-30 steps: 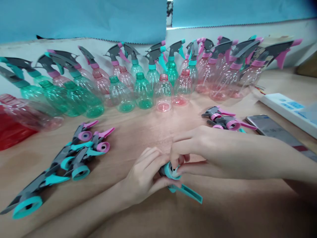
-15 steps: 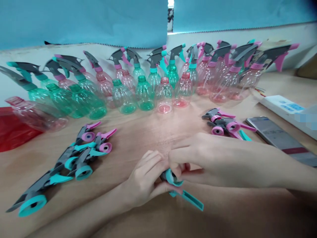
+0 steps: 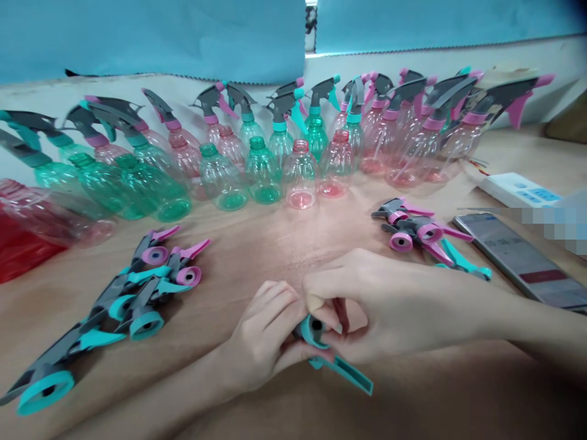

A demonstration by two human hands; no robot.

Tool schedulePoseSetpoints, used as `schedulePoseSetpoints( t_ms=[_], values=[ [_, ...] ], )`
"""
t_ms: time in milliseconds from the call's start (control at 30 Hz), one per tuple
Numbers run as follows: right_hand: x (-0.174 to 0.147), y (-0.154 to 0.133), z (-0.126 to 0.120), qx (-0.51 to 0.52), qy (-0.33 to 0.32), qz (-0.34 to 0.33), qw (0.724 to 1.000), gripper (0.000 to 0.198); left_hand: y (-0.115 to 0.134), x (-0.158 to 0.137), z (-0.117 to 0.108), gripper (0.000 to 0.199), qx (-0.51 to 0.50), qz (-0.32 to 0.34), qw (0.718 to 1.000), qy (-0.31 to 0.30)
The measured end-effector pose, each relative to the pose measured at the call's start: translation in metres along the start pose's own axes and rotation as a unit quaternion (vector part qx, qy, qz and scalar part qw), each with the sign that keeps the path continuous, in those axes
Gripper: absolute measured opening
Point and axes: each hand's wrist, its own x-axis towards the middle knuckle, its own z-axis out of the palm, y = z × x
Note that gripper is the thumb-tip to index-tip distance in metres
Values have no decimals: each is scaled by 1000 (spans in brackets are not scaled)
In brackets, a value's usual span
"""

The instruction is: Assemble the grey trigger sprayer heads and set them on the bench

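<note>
In the near middle, my left hand [image 3: 261, 336] is wrapped round the grey body of a trigger spray head [image 3: 315, 330]. Its teal collar faces up toward me, with a dark hole in the middle, and its teal trigger sticks out to the lower right. My right hand [image 3: 353, 299] reaches across from the right, fingers curled and closed at the collar's rim. The fingers partly cover the collar, and most of the grey body is hidden in my left hand.
Loose pink and teal spray heads lie on the left [image 3: 147, 324] and right [image 3: 401, 241]. Behind stand several green and pink bottles [image 3: 300, 177], some capped with sprayers. A phone [image 3: 518, 256] and a white box [image 3: 518, 189] lie right; a red bag [image 3: 27, 250] sits far left.
My right hand has tilted and its fingers have shifted on the teal collar, showing more of the hole. The left hand keeps its hold. The whole view has shifted slightly.
</note>
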Motion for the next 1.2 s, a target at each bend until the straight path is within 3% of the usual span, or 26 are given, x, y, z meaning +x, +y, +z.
schedulePoseSetpoints(
  t_ms=[300,500,667,933,1100,1200],
  values=[
    [5,11,11,40,43,-15,998,26,-2,-2,-3,28,-19,-26,999,-15],
    [3,3,14,19,77,-2,997,28,-1,-4,-2,29,-15,-26,999,-16],
    [2,1,13,-1,78,-10,997,26,1,2,-4,26,-10,-67,998,-13],
    [4,9,16,28,92,53,994,22,-1,2,-2,30,21,-53,998,-11],
    [-2,3,23,-105,139,38,984,17,0,6,-3,29,21,-71,997,-13],
    [-7,-4,30,-189,130,11,973,13,1,6,-3,28,7,-86,996,-15]
  ],
)
